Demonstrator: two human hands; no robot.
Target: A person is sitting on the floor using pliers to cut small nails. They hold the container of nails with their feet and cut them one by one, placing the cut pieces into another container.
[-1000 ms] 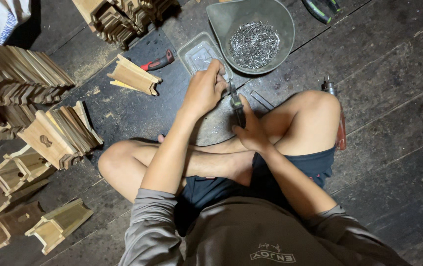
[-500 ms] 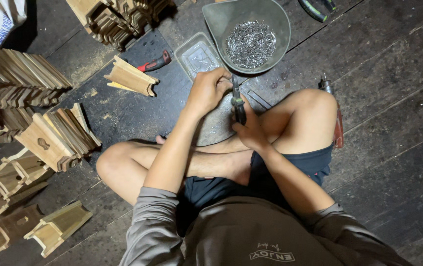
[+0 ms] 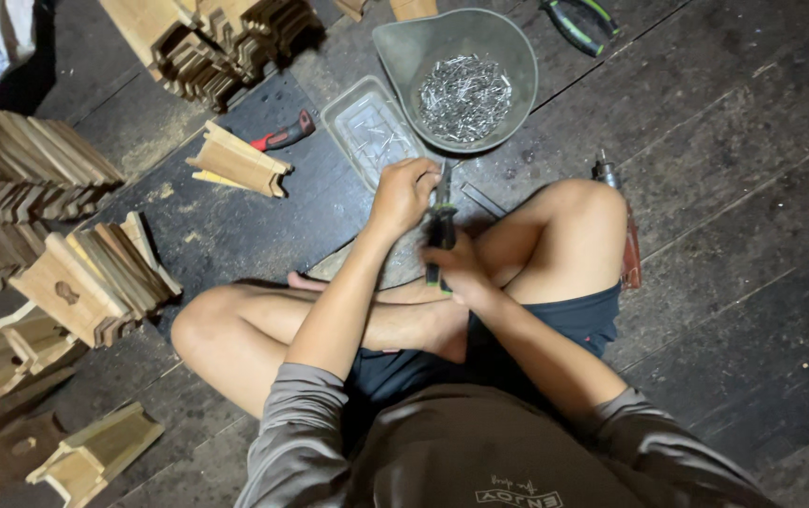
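Person sits cross-legged on dark plank floor [image 3: 752, 235], both hands meeting above the crossed legs. Right hand [image 3: 461, 268] grip is wrapped tight around the handles of a pair of pliers [image 3: 440, 230], dark handles with green trim, nose pointing away toward the far side. Left hand [image 3: 404, 193] grip is curled closed at the pliers' nose; fingertips pinch something there, too small and hidden to tell what. Pliers sit between the two hands, just in front of the knees, near the grey plastic scoop-shaped pan [image 3: 404, 47] full of small metal nails [image 3: 465, 94]. Clear shallow tray [image 3: 371, 132] lies touching the pan's left side, a few nails inside. Dark mat [image 3: 263, 226] under the legs and tray. On the mat's left part a small wooden piece [image 3: 235, 162] with a red-handled tool [image 3: 284, 134] just beside it. Stacks of wooden parts [image 3: 94, 273] along the left edge of the floor, another stack [image 3: 207, 38] at the far side. Second pliers with green grips [image 3: 578, 21] at far right, well apart. A reddish tool [image 3: 628, 254] lies beside the right knee
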